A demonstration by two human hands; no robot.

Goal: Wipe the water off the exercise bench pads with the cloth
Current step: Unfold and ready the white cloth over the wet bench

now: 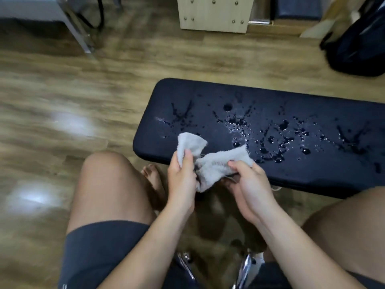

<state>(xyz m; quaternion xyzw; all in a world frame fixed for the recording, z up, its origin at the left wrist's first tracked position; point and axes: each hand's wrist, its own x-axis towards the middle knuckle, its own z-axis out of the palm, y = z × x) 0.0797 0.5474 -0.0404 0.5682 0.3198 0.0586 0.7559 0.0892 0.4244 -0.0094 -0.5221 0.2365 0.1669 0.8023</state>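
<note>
A dark navy bench pad [208, 97] stretches from the centre to the right edge, its top dotted with water drops [270, 134] and streaks. I hold a small grey cloth [216, 163] in front of the pad's near edge, just above it. My left hand [182, 178] pinches the cloth's left end, which sticks up. My right hand [250, 184] grips the cloth's right part from below. The cloth is crumpled between both hands and mostly off the pad.
Wooden floor lies all around. My bare knees [108, 184] flank my hands and a foot [152, 174] shows between them. A wooden box with studs [214, 15] stands at the back, a dark bag [358, 42] at the upper right, a metal-legged frame [81, 32] at the upper left.
</note>
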